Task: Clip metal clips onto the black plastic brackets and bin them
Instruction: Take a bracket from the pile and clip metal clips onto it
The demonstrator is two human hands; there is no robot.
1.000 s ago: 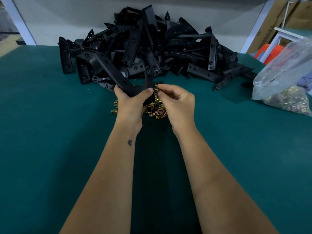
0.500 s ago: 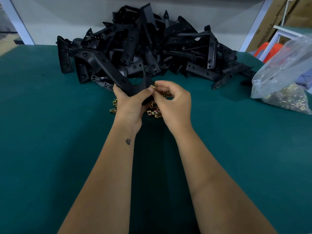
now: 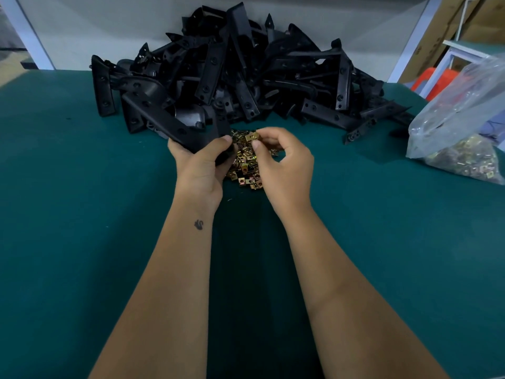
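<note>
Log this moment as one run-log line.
left hand: grips black bracket | right hand: pinches metal clip beside bracket end | clip not yet seated | loose clips beneath

Dim, sharp wide-angle view; edges bow outward.

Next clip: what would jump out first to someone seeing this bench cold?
The big heap of black plastic brackets at the far edge of the green table dominates. In front of it, the left hand grips one bracket while the right hand pinches a brass-coloured metal clip above a small pile of clips. At the right edge lies a clear plastic bag holding more clips.
</note>
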